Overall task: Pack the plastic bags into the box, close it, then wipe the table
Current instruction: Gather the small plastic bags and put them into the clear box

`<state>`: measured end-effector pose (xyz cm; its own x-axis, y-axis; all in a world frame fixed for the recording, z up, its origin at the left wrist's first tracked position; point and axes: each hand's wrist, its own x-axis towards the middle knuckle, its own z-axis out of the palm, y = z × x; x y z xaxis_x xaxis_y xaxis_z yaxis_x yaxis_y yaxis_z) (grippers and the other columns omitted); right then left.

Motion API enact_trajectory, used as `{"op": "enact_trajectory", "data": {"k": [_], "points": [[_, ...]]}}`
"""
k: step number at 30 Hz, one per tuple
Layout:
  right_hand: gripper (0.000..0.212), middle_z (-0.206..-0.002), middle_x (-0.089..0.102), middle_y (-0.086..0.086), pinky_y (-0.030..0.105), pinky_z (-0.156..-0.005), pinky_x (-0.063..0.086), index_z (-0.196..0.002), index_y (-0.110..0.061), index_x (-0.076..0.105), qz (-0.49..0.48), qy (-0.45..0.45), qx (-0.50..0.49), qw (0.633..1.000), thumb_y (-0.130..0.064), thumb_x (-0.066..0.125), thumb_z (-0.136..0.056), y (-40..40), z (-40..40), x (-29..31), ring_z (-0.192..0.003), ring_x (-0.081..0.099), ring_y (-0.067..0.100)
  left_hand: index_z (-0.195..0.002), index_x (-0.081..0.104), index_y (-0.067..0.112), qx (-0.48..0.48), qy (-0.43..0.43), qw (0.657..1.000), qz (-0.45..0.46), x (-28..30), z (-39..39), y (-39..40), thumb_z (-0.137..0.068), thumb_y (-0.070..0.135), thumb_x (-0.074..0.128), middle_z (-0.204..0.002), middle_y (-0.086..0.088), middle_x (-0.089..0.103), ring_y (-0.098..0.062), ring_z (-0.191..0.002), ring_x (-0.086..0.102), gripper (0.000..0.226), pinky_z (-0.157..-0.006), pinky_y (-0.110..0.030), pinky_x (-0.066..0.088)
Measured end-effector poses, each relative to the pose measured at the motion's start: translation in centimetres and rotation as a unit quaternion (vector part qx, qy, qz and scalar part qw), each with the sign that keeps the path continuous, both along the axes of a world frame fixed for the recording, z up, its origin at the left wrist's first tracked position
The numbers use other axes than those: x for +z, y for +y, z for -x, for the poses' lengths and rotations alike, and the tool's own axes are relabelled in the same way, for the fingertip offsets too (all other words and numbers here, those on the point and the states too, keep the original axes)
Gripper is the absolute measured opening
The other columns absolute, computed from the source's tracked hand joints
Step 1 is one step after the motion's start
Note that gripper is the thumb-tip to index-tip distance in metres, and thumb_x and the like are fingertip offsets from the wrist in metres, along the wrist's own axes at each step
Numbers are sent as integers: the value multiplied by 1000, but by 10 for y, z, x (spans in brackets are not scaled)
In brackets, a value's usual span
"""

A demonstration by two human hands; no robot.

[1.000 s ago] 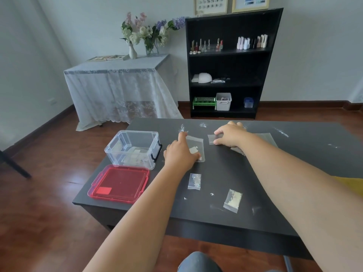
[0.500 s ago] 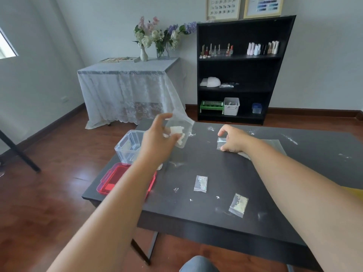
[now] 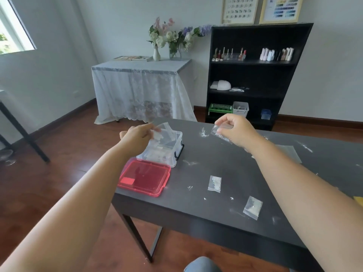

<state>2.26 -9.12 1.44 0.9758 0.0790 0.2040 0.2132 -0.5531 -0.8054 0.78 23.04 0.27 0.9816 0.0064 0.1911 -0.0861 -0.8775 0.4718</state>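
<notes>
Packing is partway done: the clear box (image 3: 163, 148) at mid-frame already holds some bags, and the left hand (image 3: 137, 137) pinches another bag (image 3: 164, 132) over its open top. The right hand (image 3: 233, 129), right of centre, pinches a small bag (image 3: 220, 132) above the table (image 3: 225, 209). Two bags (image 3: 214, 183) lie at lower right, the red lid (image 3: 144, 178) is off, and white specks remain unwiped.

Clear box (image 3: 167, 152) open; red lid (image 3: 144, 176) beside; two bags (image 3: 214, 183) on table.
</notes>
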Motion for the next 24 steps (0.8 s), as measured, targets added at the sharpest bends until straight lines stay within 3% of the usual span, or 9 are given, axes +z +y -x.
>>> {"op": "enact_trajectory", "data": {"k": [3,5,8,11,15,18,21,24], "points": [[19,-98,68,-2,27,-69,53,-93,-35,65,-25,-22,34,999,-18,64,-87,27,4,17,-102,58,3,-113,58,58,-17,31,998,-53,-5,-6,-2,-93,19,27,-103,22,54,-13,-111,35,53,-83,-33,13],[22,-96,70,-2,23,-68,53,-97,-33,63,-34,-41,58,997,-14,63,-86,46,8,26,-89,59,-4,-116,55,61,-31,48,995,-81,-7,-8,-1,-94,24,27,-99,25,53,-10,-107,30,51,-78,-31,10],[30,-86,73,-9,18,-55,49,-103,-30,61,-36,-77,77,993,-8,61,-83,77,14,30,-61,56,-7,-123,51,61,-46,59,991,-115,-9,-11,1,-96,32,26,-92,21,52,-12,-105,29,46,-78,-32,11],[34,-81,72,-14,20,-65,51,-108,-32,58,-35,-84,85,992,-9,63,-84,110,17,19,-64,57,0,-130,46,56,-42,30,988,-142,-14,-12,5,-97,40,28,-116,20,49,-13,-114,27,41,-85,-33,12],[27,-86,71,-12,18,-68,47,-104,-30,59,-71,-48,86,993,-11,65,-85,141,14,-4,-80,60,-1,-136,45,46,19,-33,995,-90,-24,-6,6,-95,33,32,-137,19,42,-18,-125,24,46,-94,-36,14],[27,-100,68,-10,22,-72,50,-104,-28,60,-45,-47,68,996,-11,66,-85,152,10,-16,-93,64,10,-139,43,43,65,-50,996,-24,-35,5,6,-94,31,30,-144,17,40,-21,-130,28,48,-99,-41,18],[25,-101,66,-7,31,-77,52,-105,-25,62,-10,-62,61,996,-11,67,-84,164,12,-23,-85,65,16,-140,40,42,70,-38,997,21,-41,12,6,-95,32,27,-148,17,36,-23,-134,28,48,-104,-45,19],[18,-88,63,-12,28,-73,51,-96,-24,65,9,-70,58,996,-12,69,-83,175,13,-23,-77,62,13,-141,40,41,65,-41,997,30,-41,14,4,-96,32,27,-150,17,35,-24,-135,27,48,-105,-46,18]]}}
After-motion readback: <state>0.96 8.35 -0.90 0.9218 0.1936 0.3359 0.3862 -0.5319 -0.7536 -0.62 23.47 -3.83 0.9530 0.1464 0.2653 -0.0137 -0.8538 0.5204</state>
